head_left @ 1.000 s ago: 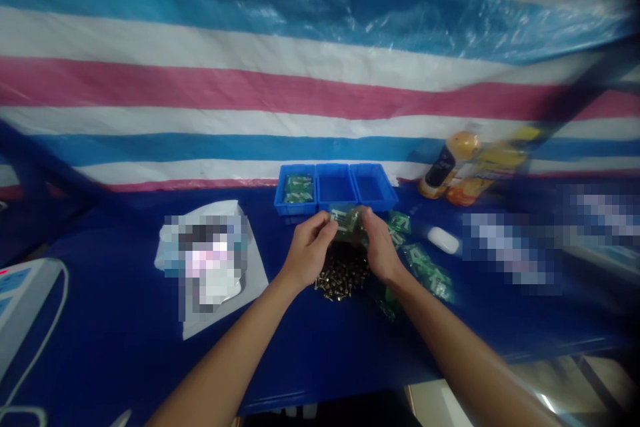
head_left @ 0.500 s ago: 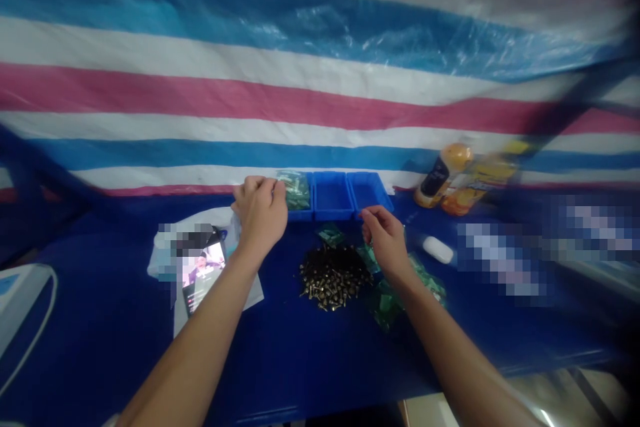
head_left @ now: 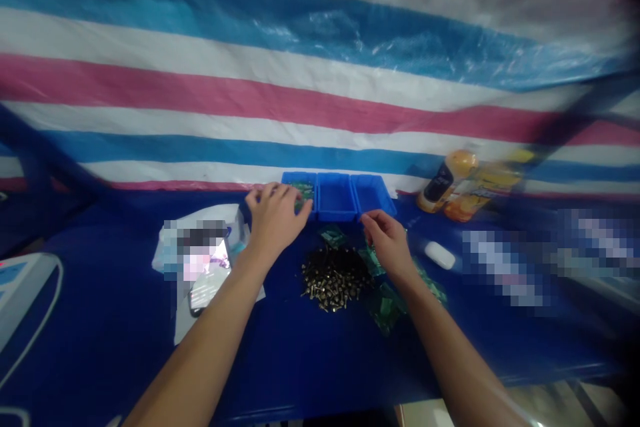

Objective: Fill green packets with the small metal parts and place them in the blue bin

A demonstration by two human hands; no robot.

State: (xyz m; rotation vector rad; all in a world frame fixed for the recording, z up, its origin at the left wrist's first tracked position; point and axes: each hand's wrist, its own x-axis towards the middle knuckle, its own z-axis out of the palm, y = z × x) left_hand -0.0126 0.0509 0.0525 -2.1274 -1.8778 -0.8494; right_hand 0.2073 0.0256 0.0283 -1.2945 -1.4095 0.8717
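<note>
My left hand (head_left: 274, 219) hovers palm down with fingers spread, just in front of the leftmost of three blue bins (head_left: 339, 197), which holds small green packets (head_left: 303, 189). It holds nothing. My right hand (head_left: 388, 244) rests right of a pile of small brass screws (head_left: 333, 275), its thumb and fingers curled in a loose pinch; what is in them I cannot make out. More green packets (head_left: 386, 299) lie under and beside the right wrist, and one packet (head_left: 332, 235) lies behind the pile.
A blue table (head_left: 310, 353) with a striped tarp (head_left: 300, 93) behind it. White paper with a phone (head_left: 207, 267) lies at left, a white device (head_left: 23, 287) at far left. Two orange bottles (head_left: 465, 183) and a white oval object (head_left: 440, 255) sit at right.
My left hand carried a green packet from the middle to the left bin, let it go and now spreads open. My right hand drew back beside the screws.
</note>
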